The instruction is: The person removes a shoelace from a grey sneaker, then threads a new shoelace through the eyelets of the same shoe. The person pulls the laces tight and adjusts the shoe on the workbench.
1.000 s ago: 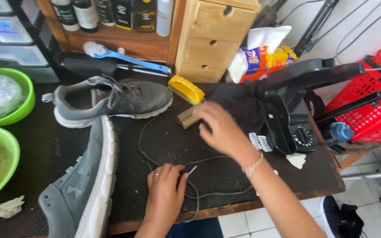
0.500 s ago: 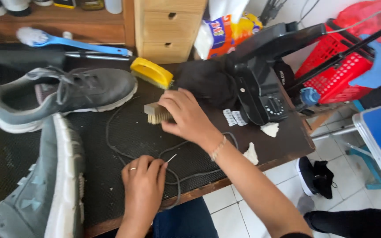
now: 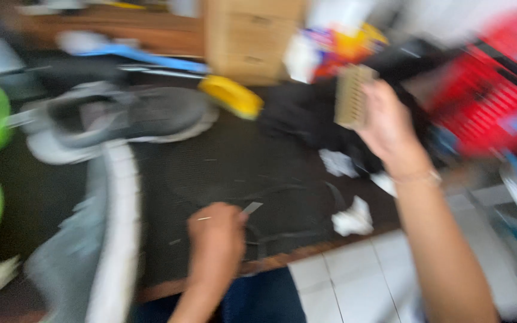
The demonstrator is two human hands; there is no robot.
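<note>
Brush [image 3: 354, 96], bristled and tan, sits lifted above the table [image 3: 228, 167] in the right hand [image 3: 390, 122], fingers closed round it, while the left hand [image 3: 215, 230] pinches a dark shoelace [image 3: 282, 230] beside grey shoes [image 3: 127, 116].

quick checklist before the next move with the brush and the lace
1. Brush in the right hand: ok, lifted off the mat.
2. Lace tip pinched in the left hand: ok.
3. Lace free of tangles on the black mat: cannot tell, blurred.
4. Grey shoes, one lying flat and one nearer, within reach: ok.
5. Crumpled white scraps near the table edge: not ok, close to the lace.
</note>
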